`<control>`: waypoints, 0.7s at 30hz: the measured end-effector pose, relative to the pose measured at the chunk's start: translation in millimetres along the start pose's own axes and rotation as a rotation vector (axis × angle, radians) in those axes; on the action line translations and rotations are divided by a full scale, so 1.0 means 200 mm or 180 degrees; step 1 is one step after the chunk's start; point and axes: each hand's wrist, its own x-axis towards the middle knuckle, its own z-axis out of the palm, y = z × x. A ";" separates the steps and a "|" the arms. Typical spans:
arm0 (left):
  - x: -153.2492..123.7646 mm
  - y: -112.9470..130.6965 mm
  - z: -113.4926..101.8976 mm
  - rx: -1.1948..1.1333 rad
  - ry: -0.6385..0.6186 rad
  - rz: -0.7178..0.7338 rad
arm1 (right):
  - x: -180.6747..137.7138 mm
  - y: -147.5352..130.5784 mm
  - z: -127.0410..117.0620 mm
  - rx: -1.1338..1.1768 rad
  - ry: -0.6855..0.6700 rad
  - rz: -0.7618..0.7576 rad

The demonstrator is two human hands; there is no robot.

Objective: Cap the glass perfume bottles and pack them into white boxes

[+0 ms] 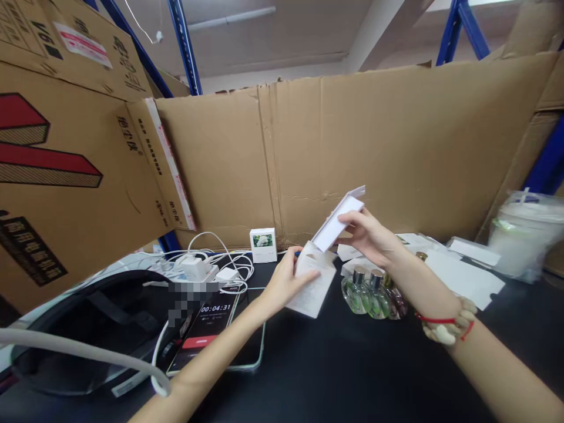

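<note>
My left hand [285, 281] is wrapped round a white carton [314, 294], its thumb lying across the front and the open top tilted up to the right. In my right hand [369, 236], a folded white card insert [335, 224] is pinched between thumb and fingers. The insert's lower end meets the mouth of the carton; how far inside it reaches, I cannot tell. Just below my right wrist stand several glass perfume bottles [376, 299] with dark caps, holding green and purplish liquid.
A small white box with a flower picture [263, 245] stands against the cardboard wall [396, 147]. To the left lie tangled white cables [229, 264], a phone showing a timer [207, 335] and a black bag-like item [110, 317]. White card pieces [462, 276] and a bagged cup [520, 235] are right.
</note>
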 end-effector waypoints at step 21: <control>-0.17 -0.03 0.02 0.0483 0.0501 0.0365 | -0.03 0.04 0.04 0.0226 -0.1352 0.1123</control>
